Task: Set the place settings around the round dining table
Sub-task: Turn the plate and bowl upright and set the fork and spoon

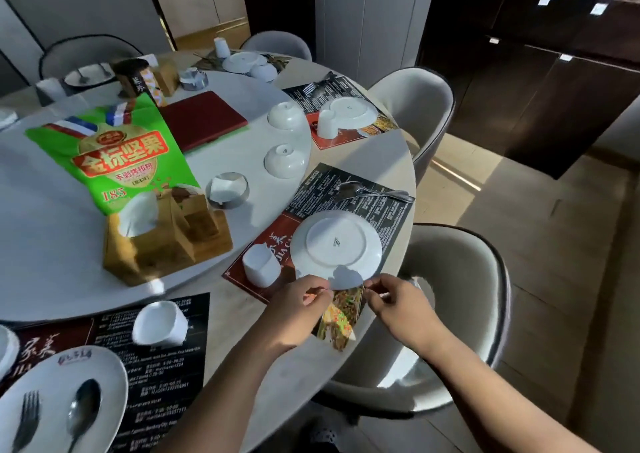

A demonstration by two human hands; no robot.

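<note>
Plate [336, 245]: white, upside down on placemat [322, 189], centre-right of frame by counter [235, 314] edge. White cup [261, 265] just left of it, spoon [349, 187] above. Left hand [301, 303] and right hand [394, 300] meet at plate's near rim, fingers curled. Pinching rim or mat: cannot tell.

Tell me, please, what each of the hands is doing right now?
Left hand: closed, pinching the placemat just below the plate.
Right hand: closed, pinching the same placemat's edge.
</note>
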